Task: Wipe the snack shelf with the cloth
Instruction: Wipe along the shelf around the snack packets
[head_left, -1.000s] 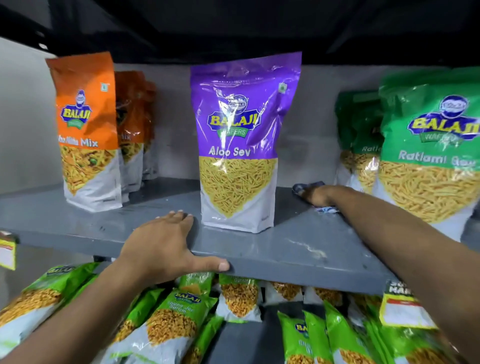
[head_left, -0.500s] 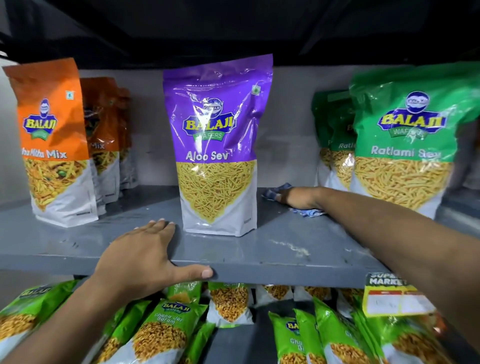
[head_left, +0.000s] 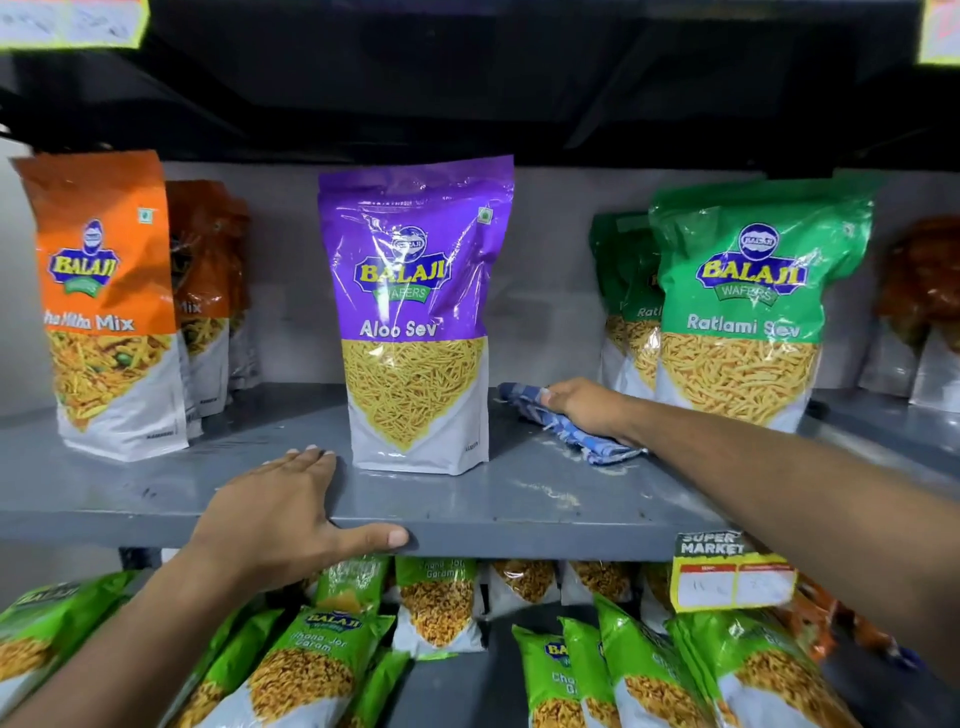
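The grey snack shelf (head_left: 545, 499) runs across the view at chest height. A blue checked cloth (head_left: 602, 449) lies bunched on it, between the purple Aloo Sev bag (head_left: 415, 312) and the green Ratlami Sev bags (head_left: 753, 306). My right hand (head_left: 587, 405) lies on top of the cloth with its fingers curled over the far end, holding it down on the shelf. My left hand (head_left: 275, 514) rests flat on the shelf's front edge, left of the purple bag, fingers straight on top and thumb along the front lip.
Orange mix bags (head_left: 104, 301) stand at the left of the shelf, and darker orange bags at the far right. A yellow price tag (head_left: 727, 571) hangs from the front lip. Green snack packs (head_left: 311, 660) fill the shelf below. A dark shelf hangs overhead.
My right hand has drawn the cloth slightly forward along the shelf, and more of the cloth shows beneath my wrist. My left hand keeps its place on the front edge.
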